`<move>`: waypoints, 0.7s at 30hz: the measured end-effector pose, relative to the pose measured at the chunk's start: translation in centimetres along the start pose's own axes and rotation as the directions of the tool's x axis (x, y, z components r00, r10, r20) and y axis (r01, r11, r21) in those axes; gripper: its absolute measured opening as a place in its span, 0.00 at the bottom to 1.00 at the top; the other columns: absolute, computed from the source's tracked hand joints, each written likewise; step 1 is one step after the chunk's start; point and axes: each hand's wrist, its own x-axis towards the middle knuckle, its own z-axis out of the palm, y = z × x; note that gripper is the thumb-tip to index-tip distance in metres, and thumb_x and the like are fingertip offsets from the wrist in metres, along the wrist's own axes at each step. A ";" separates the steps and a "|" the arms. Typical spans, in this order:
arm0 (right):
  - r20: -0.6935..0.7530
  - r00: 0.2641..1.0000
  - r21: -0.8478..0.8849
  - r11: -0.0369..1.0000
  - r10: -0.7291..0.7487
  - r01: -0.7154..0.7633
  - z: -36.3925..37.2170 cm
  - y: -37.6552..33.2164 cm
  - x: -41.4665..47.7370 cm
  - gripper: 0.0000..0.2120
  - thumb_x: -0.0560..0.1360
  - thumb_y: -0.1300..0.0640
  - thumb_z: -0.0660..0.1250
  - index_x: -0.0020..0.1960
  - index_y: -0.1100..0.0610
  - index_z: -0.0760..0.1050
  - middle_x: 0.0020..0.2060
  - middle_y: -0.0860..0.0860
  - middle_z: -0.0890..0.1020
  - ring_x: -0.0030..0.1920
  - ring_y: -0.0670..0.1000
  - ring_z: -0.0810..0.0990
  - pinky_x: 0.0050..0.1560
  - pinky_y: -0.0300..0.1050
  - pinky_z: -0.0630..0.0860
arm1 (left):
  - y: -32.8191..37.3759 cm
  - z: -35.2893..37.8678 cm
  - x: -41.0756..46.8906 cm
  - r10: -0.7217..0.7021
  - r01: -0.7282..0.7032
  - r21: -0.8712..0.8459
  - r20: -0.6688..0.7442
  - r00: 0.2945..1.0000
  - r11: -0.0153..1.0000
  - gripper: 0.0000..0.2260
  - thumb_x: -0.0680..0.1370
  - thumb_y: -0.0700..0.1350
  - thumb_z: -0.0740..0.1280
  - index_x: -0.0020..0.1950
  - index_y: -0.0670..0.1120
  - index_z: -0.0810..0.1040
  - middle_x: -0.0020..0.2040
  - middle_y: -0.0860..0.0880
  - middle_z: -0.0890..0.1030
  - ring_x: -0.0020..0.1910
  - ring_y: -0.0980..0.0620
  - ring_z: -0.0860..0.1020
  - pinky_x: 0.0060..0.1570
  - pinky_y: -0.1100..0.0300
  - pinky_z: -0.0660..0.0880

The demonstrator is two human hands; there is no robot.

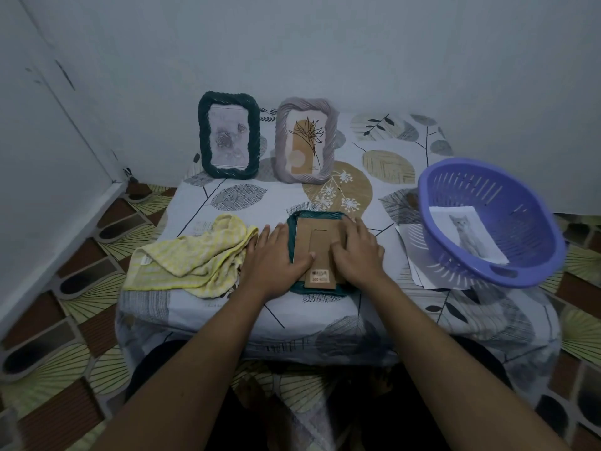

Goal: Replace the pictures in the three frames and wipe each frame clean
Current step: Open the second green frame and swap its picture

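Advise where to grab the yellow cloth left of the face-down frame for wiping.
Probably best to pinch the yellow cloth at the bunched folds on its right side, coming from above. It lies crumpled and limp on the table, so its flat edges offer little to grip. That side sits beside the left hand.

A dark green frame (229,135) and a grey frame (305,144) stand upright, side by side, at the bench's (247,304) far edge. A teal frame (320,236) lies face down near the near edge, with its cardboard back up. Just to its left lies a crumpled yellow cloth (192,258). A cat picture (468,234) lies in the purple basket (527,203) at the right edge.
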 end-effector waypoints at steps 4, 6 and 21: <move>0.052 0.989 -0.131 0.981 -0.135 0.141 1.1 0.8 -2.0 0.26 0.84 0.45 0.49 0.81 0.45 0.51 0.82 0.52 0.47 0.80 0.56 0.48 0.77 0.56 0.45 | 0.1 0.0 -0.1 0.001 -0.001 -0.009 -0.001 1.000 1.000 0.40 0.76 0.71 0.53 0.80 0.48 0.56 0.80 0.48 0.59 0.79 0.46 0.54 0.76 0.45 0.49; 0.072 0.986 -0.171 0.972 -0.149 0.159 1.3 0.8 -2.3 0.26 0.85 0.43 0.47 0.81 0.43 0.49 0.82 0.50 0.48 0.80 0.56 0.48 0.77 0.56 0.44 | 0.0 0.0 0.0 0.000 0.000 -0.024 0.003 1.000 1.000 0.40 0.76 0.71 0.53 0.80 0.48 0.56 0.80 0.48 0.59 0.79 0.45 0.54 0.76 0.45 0.49; 0.054 0.988 -0.211 0.965 -0.145 0.153 1.7 0.8 -2.4 0.25 0.84 0.42 0.46 0.80 0.41 0.53 0.81 0.49 0.51 0.80 0.58 0.51 0.78 0.57 0.44 | -1.2 -1.8 -3.5 0.303 -0.345 -0.316 -0.177 0.936 0.884 0.16 0.73 0.54 0.64 0.52 0.46 0.84 0.49 0.50 0.81 0.52 0.53 0.74 0.55 0.57 0.70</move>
